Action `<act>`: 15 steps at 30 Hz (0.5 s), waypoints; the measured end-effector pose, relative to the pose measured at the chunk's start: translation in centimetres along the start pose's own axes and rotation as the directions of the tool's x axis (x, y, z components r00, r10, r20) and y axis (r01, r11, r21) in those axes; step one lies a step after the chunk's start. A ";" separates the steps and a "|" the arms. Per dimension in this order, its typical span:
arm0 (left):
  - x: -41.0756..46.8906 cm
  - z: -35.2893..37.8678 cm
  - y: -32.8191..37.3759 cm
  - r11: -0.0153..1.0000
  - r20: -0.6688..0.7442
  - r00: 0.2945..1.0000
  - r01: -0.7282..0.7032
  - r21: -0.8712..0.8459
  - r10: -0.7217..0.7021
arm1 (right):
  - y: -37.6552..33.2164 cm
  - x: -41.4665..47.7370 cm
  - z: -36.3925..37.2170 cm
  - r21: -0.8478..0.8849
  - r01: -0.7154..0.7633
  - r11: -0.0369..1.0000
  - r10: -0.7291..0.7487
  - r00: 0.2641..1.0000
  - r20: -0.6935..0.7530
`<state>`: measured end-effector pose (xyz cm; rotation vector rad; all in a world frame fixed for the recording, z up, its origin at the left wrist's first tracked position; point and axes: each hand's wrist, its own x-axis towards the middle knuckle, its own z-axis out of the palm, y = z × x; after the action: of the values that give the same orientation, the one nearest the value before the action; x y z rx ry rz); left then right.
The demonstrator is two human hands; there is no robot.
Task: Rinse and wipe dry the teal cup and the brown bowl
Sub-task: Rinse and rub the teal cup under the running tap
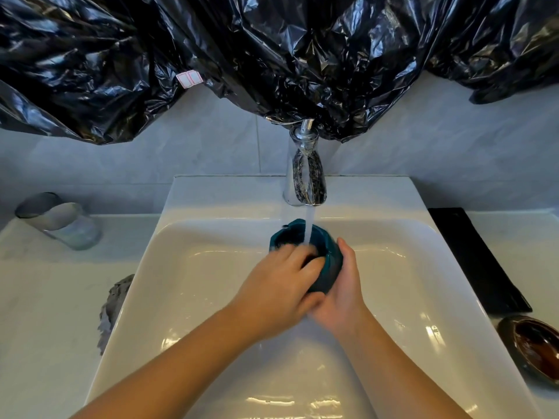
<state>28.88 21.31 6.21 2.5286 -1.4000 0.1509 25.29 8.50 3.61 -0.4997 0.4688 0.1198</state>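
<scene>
Teal faceted cup tilted under tap stream, over white sink basin, mouth up. Your right hand wrapped its wall; left hand fingers dipped inside, blurred, grip unclear. Glossy brown bowl sat rightward, nearer right hand; grey cloth leftward.

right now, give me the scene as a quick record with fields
tap: running, water falls into the cup
cup: teal, held over the sink, mouth tilted toward the tap
right hand: holds the cup from below and the side
left hand: fingers reach over the rim into the cup, blurred
bowl: brown, on the counter right of the sink, untouched
cloth: grey, at the sink's left edge
glass: far left on the counter
stage: cup under rinse, bowl not yet
</scene>
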 end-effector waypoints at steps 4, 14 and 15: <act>0.9 0.1 -1.3 0.985 0.131 0.986 -0.116 0.125 0.099 | 0.1 0.2 -0.2 -0.012 -0.002 1.000 0.001 1.000 -0.024; 1.0 -0.8 1.7 0.949 0.149 0.969 0.227 -0.218 -0.197 | -0.1 0.3 0.2 -0.003 0.157 0.988 -0.157 0.987 -0.041; 1.1 -0.8 1.9 0.872 0.137 0.959 0.283 -0.400 -0.248 | -0.1 0.2 0.2 0.019 0.163 0.986 -0.162 0.987 -0.017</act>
<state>27.90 19.69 7.53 2.3458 -0.9628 -0.2780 25.60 8.49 3.67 -0.5175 0.4420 -0.0457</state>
